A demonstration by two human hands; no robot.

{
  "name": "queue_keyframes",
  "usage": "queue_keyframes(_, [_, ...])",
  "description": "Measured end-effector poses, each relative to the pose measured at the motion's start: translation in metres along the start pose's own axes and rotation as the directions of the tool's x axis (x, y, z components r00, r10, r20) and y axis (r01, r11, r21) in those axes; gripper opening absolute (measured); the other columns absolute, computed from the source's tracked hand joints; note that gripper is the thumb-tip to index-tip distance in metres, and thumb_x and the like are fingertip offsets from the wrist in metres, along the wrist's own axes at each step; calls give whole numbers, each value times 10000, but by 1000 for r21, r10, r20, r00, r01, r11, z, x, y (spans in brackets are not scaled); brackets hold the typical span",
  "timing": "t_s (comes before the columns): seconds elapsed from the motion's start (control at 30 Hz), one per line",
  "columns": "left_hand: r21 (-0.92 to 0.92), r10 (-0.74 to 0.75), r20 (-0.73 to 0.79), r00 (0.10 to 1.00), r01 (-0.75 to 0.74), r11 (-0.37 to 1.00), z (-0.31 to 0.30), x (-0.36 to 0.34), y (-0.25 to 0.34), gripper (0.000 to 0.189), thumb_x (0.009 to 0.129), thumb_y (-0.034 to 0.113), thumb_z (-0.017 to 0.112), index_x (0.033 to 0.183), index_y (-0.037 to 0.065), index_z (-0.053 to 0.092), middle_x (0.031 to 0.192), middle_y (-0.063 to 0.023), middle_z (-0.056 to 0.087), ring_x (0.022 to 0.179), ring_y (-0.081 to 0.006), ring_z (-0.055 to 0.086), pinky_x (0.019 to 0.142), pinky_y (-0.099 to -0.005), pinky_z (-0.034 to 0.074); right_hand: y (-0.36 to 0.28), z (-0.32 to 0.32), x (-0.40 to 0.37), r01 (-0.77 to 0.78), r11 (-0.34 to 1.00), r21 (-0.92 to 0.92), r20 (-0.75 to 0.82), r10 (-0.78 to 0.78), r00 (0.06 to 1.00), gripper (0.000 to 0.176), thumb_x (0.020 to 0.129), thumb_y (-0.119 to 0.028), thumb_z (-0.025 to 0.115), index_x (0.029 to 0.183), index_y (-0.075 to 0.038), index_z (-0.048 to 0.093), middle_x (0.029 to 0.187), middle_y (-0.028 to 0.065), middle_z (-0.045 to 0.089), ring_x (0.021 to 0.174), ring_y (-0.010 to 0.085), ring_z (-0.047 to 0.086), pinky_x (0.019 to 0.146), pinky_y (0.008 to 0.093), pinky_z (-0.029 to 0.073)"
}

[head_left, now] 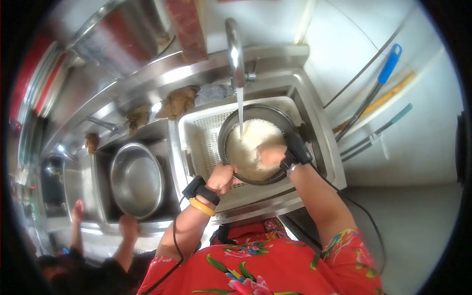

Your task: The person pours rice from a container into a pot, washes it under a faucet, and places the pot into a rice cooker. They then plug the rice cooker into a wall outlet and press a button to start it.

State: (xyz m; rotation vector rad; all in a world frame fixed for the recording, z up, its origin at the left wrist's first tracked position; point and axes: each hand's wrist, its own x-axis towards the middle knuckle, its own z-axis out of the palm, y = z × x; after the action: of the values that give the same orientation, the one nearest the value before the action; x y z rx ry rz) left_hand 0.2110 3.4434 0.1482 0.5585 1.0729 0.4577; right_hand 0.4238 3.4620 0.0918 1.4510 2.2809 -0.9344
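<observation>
head view looks down on a dark pot (263, 111) full of white rice (250, 142). it sits in a white holey basket (201, 137) inside the right sink. water (240, 115) falls from the tap (236, 54) straight into the rice. the left hand (221, 178) has its fingers curled tight on the pot's near rim. the right hand (272, 155) is down in the rice, fingers tucked under, so i cannot tell if they are spread. i think the washing is midway: the rice is wet, but the tap runs and the water is not poured off. just beside, a metal bowl (136, 179) sits in the left sink, with another person's hand (129, 226) near it. rags (178, 102) lie on the ledge behind. nothing blocks the pot.
</observation>
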Motion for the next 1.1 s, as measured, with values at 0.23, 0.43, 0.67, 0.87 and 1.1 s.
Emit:
queue_keyframes(0.23, [57,54,18,998,-55,997,10,-2,1,300,749,-19,464,1031,-117,435,925,-144,548,737,-250,598,573,-356,538,-64,-16,10,38,978,-206,-466,-132,875,97,706,-152,475,707,-66,518,686,133,560,628,250,565,538,388,415])
queue_keyframes(0.43, [34,9,-39,999,-7,999,10,-17,10,321,741,-24,454,1050,-112,446,929,-149,553,755,-235,596,594,-359,540,-5,-41,-8,-110,954,280,-406,222,887,179,691,-138,513,748,8,599,710,207,593,683,353,595,639,416,476])
queue_keyframes(0.67, [118,47,-50,998,-41,992,19,-10,10,204,741,-19,472,932,-88,479,852,-119,535,687,-210,574,579,-343,528,-69,-43,13,48,997,-58,-459,-69,886,185,692,-112,512,797,26,577,774,221,602,773,356,590,673,424,475])
queue_keyframes(0.87, [143,17,-60,998,-9,990,14,-23,19,212,741,-21,461,941,-90,474,839,-119,541,665,-211,577,554,-337,529,-36,-54,-27,161,965,209,-435,-56,899,429,650,-15,465,1067,-49,563,1051,191,569,964,310,549,838,359,435])
queue_keyframes(1.1, [62,84,-27,996,-82,995,12,-18,8,332,729,-33,441,1052,-109,445,898,-152,563,690,-243,602,556,-348,538,9,2,6,-422,869,257,4,436,900,549,683,-141,508,1204,16,435,1081,242,547,1009,312,537,838,383,443])
